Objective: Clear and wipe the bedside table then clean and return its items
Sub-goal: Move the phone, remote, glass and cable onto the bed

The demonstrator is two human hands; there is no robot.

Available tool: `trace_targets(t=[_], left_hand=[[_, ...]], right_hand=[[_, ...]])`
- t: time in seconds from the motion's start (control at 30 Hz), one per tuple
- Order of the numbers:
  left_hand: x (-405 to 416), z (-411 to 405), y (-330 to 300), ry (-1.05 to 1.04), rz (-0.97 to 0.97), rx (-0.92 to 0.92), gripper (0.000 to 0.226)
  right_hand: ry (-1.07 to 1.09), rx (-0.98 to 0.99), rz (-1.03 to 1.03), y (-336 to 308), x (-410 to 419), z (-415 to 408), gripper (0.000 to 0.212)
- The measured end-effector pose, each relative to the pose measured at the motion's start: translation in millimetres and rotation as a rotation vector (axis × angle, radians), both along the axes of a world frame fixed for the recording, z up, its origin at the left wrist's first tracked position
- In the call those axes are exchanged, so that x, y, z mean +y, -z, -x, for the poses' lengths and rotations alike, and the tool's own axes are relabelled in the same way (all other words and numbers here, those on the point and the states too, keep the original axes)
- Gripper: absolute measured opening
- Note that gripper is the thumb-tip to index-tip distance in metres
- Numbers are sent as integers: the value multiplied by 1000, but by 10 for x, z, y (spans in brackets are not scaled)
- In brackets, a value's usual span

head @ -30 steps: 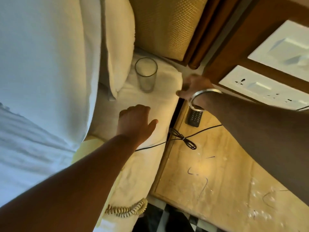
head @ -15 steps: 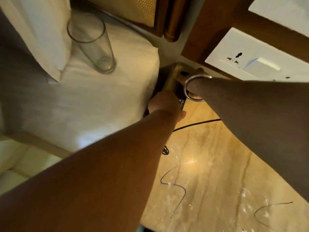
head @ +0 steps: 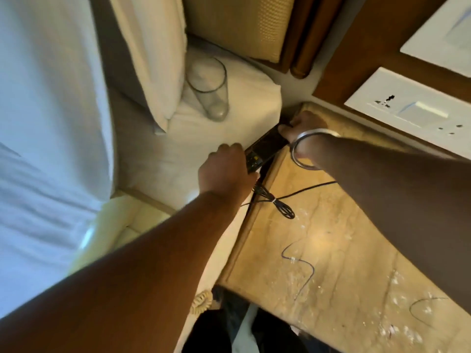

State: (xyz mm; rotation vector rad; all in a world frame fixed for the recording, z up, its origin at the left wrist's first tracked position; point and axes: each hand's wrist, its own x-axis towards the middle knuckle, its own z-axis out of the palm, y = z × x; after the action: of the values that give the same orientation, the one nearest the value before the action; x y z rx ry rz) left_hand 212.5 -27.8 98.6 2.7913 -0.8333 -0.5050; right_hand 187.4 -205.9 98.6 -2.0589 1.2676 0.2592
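- On the bed, the glass (head: 207, 89) stands on soft sheet; a nudge could topple it.
- Left hand (head: 225, 169) grips the remote (head: 265, 149) over the gap; it might slip down.
- Right hand (head: 304, 128) pinches its far end; the cord (head: 277, 202) could snag.

A white pillow (head: 150, 59) stands on the bed (head: 46, 149) at 10 o'clock, with a woven tan headboard panel (head: 239, 24) at 12 o'clock. A white socket plate (head: 407, 113) sits on the wooden wall (head: 369, 47) at 2 o'clock. Dark floor (head: 229, 332) shows at 6 o'clock.
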Motion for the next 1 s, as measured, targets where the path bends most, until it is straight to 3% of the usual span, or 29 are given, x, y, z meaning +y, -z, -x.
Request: trace_targets(t=[0.13, 0.3, 0.47, 0.57, 0.6, 0.73, 0.87, 1.0], left_hand=[[626, -321, -89, -19, -64, -89, 51], [1169, -647, -39, -24, -107, -83, 52], [1319, -710, 128, -58, -176, 0, 63], [1280, -685, 151, -54, -196, -11, 63], [1268, -691, 144, -36, -207, -16, 65], [1243, -662, 38, 38, -225, -127, 69], [1150, -263, -187, 206, -98, -261, 62], [1077, 575, -269, 445, 60, -286, 79]], right_hand=[[-22, -106, -120, -55, 529, -217, 29], [-84, -79, -129, -82, 1027, -542, 27], [17, -116, -228, 12, 1280, -713, 30], [129, -205, -176, 30, 1366, -700, 28], [68, -190, -158, 18, 1398, -652, 27], [-16, -233, -92, -146, 1417, -174, 20], [-41, -334, -18, -423, 1452, 653, 20], [-133, -176, 59, -457, 1547, 1738, 32]])
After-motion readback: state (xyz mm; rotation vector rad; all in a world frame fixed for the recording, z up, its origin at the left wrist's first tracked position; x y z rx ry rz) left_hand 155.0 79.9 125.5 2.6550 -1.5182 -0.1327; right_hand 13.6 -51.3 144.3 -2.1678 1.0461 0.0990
